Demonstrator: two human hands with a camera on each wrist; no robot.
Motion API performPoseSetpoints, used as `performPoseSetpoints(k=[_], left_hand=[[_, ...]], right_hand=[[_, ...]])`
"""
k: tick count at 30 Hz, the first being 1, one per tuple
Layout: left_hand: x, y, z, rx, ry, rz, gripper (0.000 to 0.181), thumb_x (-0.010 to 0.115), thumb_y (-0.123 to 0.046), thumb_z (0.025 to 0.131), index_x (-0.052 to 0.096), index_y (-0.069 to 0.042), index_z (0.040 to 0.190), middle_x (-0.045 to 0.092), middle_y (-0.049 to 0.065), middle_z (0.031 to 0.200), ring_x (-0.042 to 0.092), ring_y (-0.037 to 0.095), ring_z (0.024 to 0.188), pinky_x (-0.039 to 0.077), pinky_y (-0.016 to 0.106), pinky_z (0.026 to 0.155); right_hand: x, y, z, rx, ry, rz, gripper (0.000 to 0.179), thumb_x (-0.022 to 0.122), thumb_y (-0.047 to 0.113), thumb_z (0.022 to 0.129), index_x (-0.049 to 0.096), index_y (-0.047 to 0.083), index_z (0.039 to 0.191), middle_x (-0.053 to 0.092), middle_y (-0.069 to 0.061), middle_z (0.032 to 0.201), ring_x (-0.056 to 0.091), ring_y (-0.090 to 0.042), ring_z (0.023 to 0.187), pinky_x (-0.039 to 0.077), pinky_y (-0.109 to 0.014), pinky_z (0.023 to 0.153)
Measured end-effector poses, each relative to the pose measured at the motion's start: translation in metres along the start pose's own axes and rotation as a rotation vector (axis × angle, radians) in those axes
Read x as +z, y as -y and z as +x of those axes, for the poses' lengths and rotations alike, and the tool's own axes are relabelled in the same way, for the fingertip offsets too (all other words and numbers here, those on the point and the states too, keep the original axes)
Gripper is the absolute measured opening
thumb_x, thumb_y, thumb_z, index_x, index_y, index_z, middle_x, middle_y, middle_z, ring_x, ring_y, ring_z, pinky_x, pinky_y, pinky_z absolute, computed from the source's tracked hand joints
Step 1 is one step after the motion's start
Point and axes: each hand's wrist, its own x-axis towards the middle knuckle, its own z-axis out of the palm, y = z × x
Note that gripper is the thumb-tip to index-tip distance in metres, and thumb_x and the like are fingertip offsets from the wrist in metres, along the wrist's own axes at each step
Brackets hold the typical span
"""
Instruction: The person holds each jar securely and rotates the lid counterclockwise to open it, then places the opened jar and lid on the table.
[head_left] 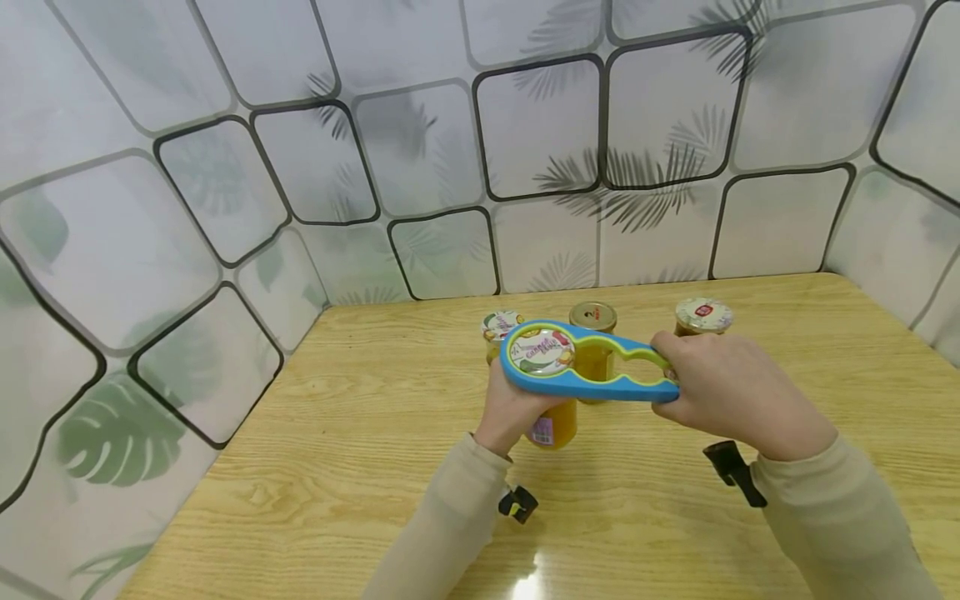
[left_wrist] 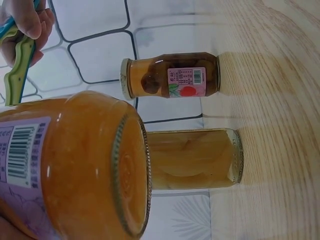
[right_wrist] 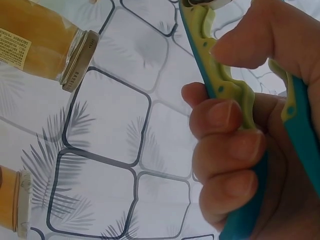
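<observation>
Holding a jar above the table, the left hand curls round its side; the opener's wide end encircles the lid. The right hand has its fingers wrapped round the opener's handles. We judge the full glass jar fairly heavy, rigid, breakable and perhaps slippery, so we would grasp its body firmly below the lid. The opener looks light and stiff, best held near its handle ends. We cannot see most of the left fingers, nor whether the wavy inner edge bites the lid. The left wrist view cuts off the jar's top.
</observation>
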Motion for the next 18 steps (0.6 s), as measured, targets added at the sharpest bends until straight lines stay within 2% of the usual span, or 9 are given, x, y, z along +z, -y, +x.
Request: performPoseSetpoints(k=[18], left_hand=[[-0.0003,-0.0028,-0.0006,0.011,0.017,0.021,0.062,0.075,0.003,0.063,0.048,-0.001,0.119,0.057,0.011,0.109,0.053,0.017,0.099,0.042,0.03,0.087]], right_hand=[[0.0,-0.0033,0.0008,-0.011,0.01,0.008,0.03,0.073,0.019,0.062,0.046,0.012,0.072,0.037,0.007,0.054,0.033,-0.009,0.044,0.028,-0.025,0.038]])
